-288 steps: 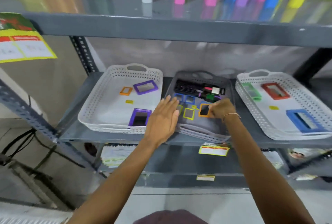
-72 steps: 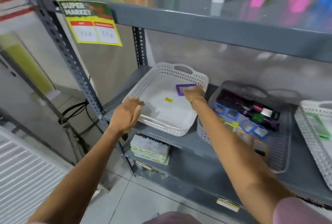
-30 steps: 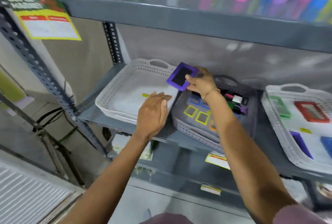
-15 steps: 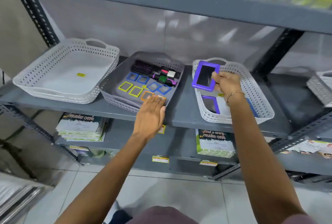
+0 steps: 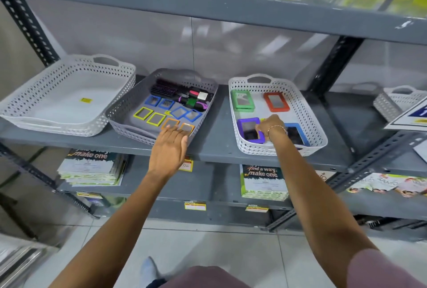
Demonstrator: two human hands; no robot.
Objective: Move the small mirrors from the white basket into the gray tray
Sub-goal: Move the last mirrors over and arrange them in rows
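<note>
Purple mirror now down in right basket, right hand atop.

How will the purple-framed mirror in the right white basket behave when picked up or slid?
The purple-framed mirror is a flat rectangle in a thick frame, so it is probably stiff and light. It lies flat on the smooth floor of the white basket, so a push would likely slide it, not tip it. Its glossy face looks breakable; gripping by the frame, where the right hand is, seems safest.
</note>
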